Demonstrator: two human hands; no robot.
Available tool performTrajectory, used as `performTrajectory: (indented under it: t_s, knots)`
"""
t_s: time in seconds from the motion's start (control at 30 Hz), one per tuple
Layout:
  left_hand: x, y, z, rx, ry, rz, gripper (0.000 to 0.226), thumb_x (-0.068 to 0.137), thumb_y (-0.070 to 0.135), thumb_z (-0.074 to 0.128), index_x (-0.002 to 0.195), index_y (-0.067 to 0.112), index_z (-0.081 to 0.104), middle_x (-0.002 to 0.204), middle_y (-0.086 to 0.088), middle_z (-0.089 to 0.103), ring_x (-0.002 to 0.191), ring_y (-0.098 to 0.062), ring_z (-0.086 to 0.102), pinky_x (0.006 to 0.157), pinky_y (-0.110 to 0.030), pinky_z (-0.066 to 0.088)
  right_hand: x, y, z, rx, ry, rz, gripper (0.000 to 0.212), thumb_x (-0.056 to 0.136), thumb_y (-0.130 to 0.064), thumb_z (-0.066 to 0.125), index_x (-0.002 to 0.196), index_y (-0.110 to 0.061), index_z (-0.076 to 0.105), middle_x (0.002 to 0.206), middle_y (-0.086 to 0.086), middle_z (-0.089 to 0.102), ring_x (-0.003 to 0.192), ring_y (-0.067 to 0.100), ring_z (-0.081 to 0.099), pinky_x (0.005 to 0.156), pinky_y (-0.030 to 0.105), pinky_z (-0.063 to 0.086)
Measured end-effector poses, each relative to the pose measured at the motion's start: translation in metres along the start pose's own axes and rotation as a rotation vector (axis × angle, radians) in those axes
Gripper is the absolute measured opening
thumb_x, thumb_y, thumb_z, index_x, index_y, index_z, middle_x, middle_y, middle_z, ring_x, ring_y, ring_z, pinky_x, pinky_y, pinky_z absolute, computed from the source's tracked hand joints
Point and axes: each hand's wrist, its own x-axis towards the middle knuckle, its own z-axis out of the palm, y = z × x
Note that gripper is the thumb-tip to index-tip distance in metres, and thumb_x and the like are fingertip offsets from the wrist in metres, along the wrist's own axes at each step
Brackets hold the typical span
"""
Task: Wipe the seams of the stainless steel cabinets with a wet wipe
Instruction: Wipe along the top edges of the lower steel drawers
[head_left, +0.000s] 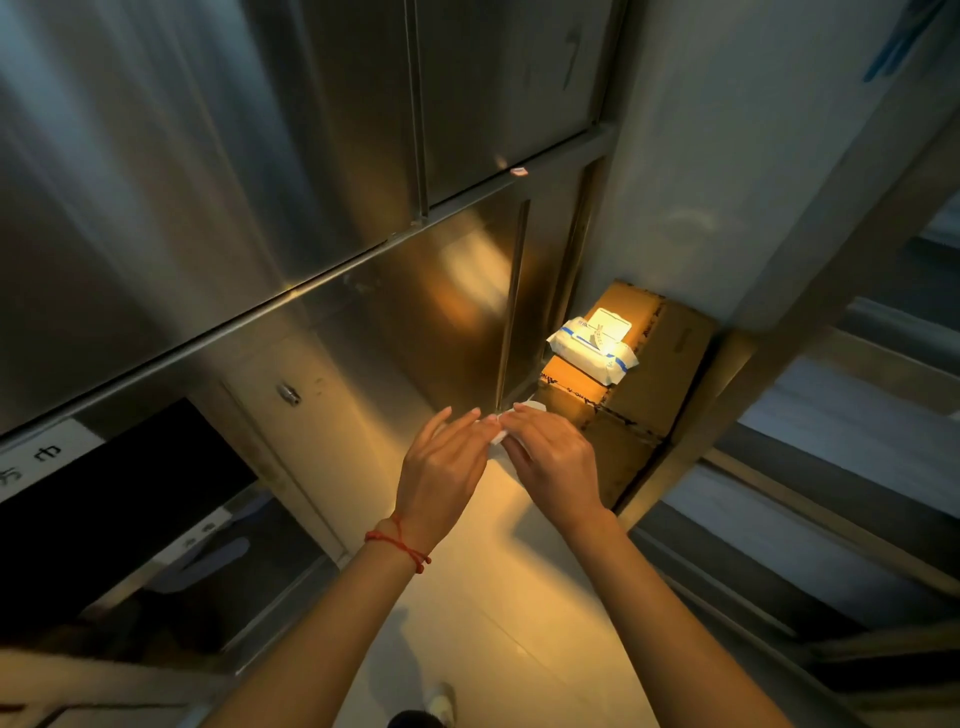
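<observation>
Stainless steel cabinets (208, 182) loom as left hand (441, 467) and right hand (553, 462) pinch a wet wipe (497, 432); folding it narrow should reach seams.

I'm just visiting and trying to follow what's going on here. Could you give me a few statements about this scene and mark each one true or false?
1. Both hands hold a white wet wipe between them. True.
2. The pack of wipes lies on the floor. False: it sits on a cardboard box.
3. The pack's lid is flipped open. True.
4. The red string bracelet is on the right wrist. False: it is on the left.
5. The wipe is pressed on a cabinet seam. False: it is held clear of the steel.
</observation>
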Motion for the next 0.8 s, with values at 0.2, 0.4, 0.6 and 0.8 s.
performTrajectory:
  t_s: [0.2, 0.4, 0.6, 0.8]
  knots:
    - [-0.018, 0.032, -0.012, 0.072, 0.06, -0.05, 0.041, 0.055, 0.002, 0.088, 0.092, -0.003, 0.072, 0.092, -0.015, 0.072, 0.086, -0.028, 0.07, 0.079, -0.05, 0.051, -0.019, -0.002, -0.021, 0.027, -0.007, -0.069, 0.024, 0.06, -0.002, 0.086, 0.081, -0.002, 0.075, 0.082, 0.011, 0.074, 0.078, 0.023, 0.072, 0.069, 0.037, 0.058]
    - [-0.04, 0.039, -0.036, 0.114, 0.077, -0.125, 0.044, 0.053, 0.008, 0.089, 0.093, -0.002, 0.072, 0.093, -0.014, 0.072, 0.087, -0.03, 0.07, 0.077, -0.053, 0.052, -0.027, -0.024, -0.023, 0.169, -0.055, -0.152, 0.023, 0.065, 0.0, 0.082, 0.087, 0.0, 0.075, 0.09, 0.013, 0.073, 0.084, 0.026, 0.071, 0.073, 0.041, 0.059]
    - [-0.066, 0.029, -0.073, 0.15, 0.14, -0.168, 0.032, 0.059, 0.013, 0.082, 0.088, 0.001, 0.073, 0.087, -0.014, 0.073, 0.084, -0.032, 0.07, 0.082, -0.056, 0.046, -0.026, -0.066, -0.012, 0.295, -0.071, -0.254, 0.019, 0.074, -0.004, 0.075, 0.092, -0.003, 0.074, 0.092, 0.011, 0.073, 0.085, 0.024, 0.071, 0.078, 0.036, 0.056]
    - [-0.099, 0.01, -0.122, 0.238, 0.209, -0.191, 0.023, 0.071, 0.013, 0.064, 0.087, -0.001, 0.073, 0.086, -0.015, 0.072, 0.083, -0.033, 0.07, 0.084, -0.058, 0.042, -0.025, -0.118, 0.012, 0.343, -0.09, -0.344, 0.02, 0.079, -0.006, 0.073, 0.098, -0.005, 0.073, 0.099, 0.009, 0.072, 0.091, 0.021, 0.07, 0.083, 0.032, 0.054]
